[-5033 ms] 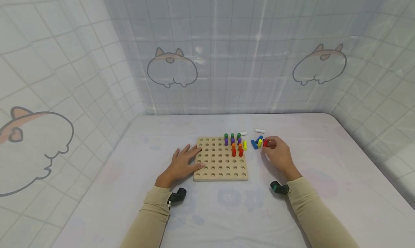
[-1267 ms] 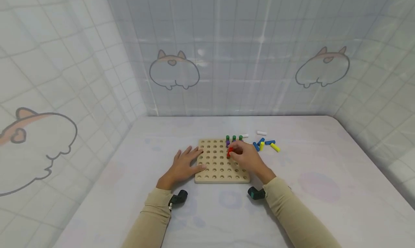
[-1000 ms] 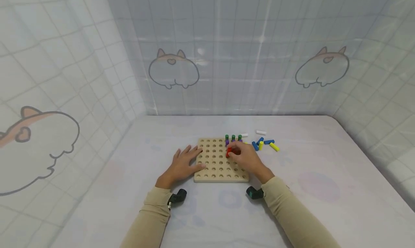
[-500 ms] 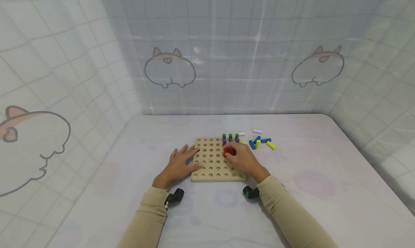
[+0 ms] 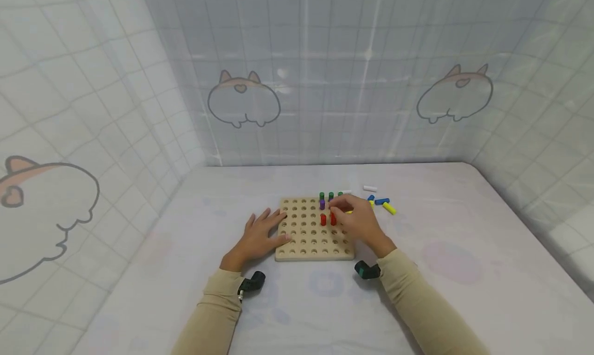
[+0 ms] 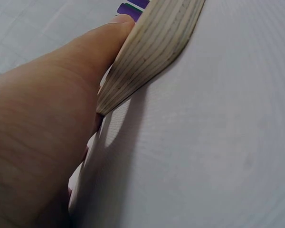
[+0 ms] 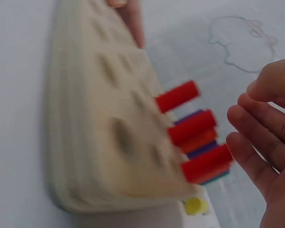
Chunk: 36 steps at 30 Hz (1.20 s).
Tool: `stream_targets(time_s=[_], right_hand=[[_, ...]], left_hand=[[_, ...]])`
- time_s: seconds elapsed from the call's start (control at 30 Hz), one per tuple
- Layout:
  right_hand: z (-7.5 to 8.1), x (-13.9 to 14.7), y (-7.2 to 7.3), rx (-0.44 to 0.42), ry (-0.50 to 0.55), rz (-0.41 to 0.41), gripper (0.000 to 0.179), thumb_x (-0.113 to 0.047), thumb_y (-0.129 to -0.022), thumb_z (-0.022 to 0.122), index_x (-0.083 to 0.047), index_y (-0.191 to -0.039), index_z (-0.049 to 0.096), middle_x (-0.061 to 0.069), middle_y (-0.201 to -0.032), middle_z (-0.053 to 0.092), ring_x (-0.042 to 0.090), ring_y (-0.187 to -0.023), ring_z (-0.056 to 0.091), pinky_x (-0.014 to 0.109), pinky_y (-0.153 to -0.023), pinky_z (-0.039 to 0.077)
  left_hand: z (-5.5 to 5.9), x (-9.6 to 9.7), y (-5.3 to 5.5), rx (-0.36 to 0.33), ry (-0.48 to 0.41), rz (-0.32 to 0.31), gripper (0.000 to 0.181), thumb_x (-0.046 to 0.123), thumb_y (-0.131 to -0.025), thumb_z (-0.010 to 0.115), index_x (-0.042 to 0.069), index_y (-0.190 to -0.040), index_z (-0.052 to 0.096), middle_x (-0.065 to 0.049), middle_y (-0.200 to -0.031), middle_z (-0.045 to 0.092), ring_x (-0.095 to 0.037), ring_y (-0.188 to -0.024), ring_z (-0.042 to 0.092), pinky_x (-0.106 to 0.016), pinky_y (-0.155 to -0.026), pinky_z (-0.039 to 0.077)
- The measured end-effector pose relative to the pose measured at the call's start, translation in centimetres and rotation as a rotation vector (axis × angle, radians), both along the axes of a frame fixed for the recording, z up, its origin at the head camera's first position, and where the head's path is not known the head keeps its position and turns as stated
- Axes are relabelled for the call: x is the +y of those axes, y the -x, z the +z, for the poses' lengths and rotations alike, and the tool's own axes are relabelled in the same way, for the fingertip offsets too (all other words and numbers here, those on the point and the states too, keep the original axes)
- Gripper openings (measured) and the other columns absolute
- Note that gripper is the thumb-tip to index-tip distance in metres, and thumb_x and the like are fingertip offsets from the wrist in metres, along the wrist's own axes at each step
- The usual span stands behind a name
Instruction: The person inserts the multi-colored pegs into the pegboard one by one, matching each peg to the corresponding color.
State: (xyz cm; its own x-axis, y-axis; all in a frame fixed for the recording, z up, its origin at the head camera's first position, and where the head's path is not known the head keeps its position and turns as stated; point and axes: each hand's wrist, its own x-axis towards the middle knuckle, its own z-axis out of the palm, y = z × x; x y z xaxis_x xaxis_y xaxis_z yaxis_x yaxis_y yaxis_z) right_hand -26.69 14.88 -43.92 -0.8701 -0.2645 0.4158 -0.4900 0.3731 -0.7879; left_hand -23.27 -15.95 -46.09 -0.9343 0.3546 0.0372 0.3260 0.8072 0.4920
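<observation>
My left hand [image 5: 256, 240] lies spread over the left edge of a wooden pegboard [image 5: 303, 256], its thumb on the board's top. Three red pegs [image 7: 192, 128] stand upright in a row of holes. Just off these pegs, my right hand [image 5: 359, 218] hovers over the board's right side with bent fingers [image 7: 254, 156] and nothing between them. Behind the red row stand orange pegs [image 7: 203, 141], purple pegs [image 5: 322, 204] and green pegs [image 5: 322, 196]. In the head view the right hand hides the orange pegs and part of the red row.
Loose pegs lie on the white-covered table [image 5: 297, 303] right of the board: a blue peg [image 5: 382, 201], a yellow peg [image 5: 389, 208] and a white peg [image 5: 369, 188], with others partly behind the right hand. Another yellow peg [image 7: 196, 205] lies by the board's edge. A tile-patterned curtain [image 5: 325, 113] encloses the table.
My right hand picked a red peg from the loose ones, set it left of the other two red pegs, let go and drew back right. The left hand stays on the board.
</observation>
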Motion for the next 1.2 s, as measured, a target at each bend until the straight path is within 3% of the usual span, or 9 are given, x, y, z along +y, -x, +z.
stream_targets(time_s=[0.17,0.33,0.6,0.8,1.03,1.2], right_hand=[[0.4,1.9,0.3,-0.016,0.086,-0.051,0.012,-0.014,-0.095,0.071,-0.007,-0.106,0.072,0.000,-0.100,0.072,0.015,-0.088,0.067,0.025,-0.077,0.057],[0.6,4.2,0.8,-0.024,0.105,-0.108,0.017,-0.017,-0.095,0.072,-0.004,-0.106,0.071,0.004,-0.100,0.071,0.018,-0.088,0.067,0.019,-0.077,0.055],[0.2,8.0,1.2,-0.052,0.085,-0.188,0.022,-0.021,-0.095,0.073,-0.001,-0.105,0.072,0.009,-0.098,0.073,0.017,-0.086,0.068,0.017,-0.074,0.053],[-0.3,10.1,1.8,-0.091,0.053,-0.231,0.029,-0.028,-0.097,0.069,-0.003,-0.112,0.070,0.010,-0.099,0.072,0.023,-0.090,0.069,0.018,-0.072,0.053],[-0.5,12.3,1.8,-0.185,0.000,-0.345,0.035,-0.033,-0.100,0.065,-0.003,-0.119,0.068,0.010,-0.106,0.072,0.018,-0.094,0.066,0.016,-0.074,0.051],[-1.1,13.0,2.0,-0.251,-0.001,-0.386,0.035,-0.033,-0.100,0.063,-0.004,-0.120,0.067,0.011,-0.110,0.070,0.022,-0.099,0.065,0.022,-0.078,0.051]], left_hand=[[-0.3,0.0,0.0,0.006,0.011,0.001,0.079,0.059,-0.094,0.060,0.017,-0.157,0.037,-0.007,-0.162,0.031,-0.033,-0.152,0.014,-0.062,-0.117,-0.003],[-0.2,0.0,0.1,0.030,0.006,-0.002,0.078,0.058,-0.094,0.061,0.015,-0.156,0.039,-0.009,-0.161,0.033,-0.035,-0.151,0.016,-0.063,-0.117,-0.002],[-0.2,0.0,-0.2,-0.006,0.021,0.000,0.079,0.059,-0.094,0.060,0.016,-0.157,0.037,-0.008,-0.162,0.031,-0.034,-0.152,0.014,-0.062,-0.118,-0.003],[-0.2,0.1,0.0,0.022,0.009,0.000,0.078,0.057,-0.094,0.061,0.015,-0.156,0.039,-0.009,-0.161,0.033,-0.035,-0.151,0.016,-0.062,-0.117,-0.003],[-0.7,0.0,0.3,0.008,0.032,-0.010,0.079,0.060,-0.094,0.058,0.016,-0.157,0.037,-0.009,-0.161,0.032,-0.034,-0.152,0.015,-0.063,-0.117,-0.002],[-0.4,0.0,0.3,0.005,0.022,-0.001,0.079,0.060,-0.094,0.059,0.017,-0.157,0.037,-0.008,-0.161,0.032,-0.033,-0.152,0.014,-0.062,-0.118,-0.004]])
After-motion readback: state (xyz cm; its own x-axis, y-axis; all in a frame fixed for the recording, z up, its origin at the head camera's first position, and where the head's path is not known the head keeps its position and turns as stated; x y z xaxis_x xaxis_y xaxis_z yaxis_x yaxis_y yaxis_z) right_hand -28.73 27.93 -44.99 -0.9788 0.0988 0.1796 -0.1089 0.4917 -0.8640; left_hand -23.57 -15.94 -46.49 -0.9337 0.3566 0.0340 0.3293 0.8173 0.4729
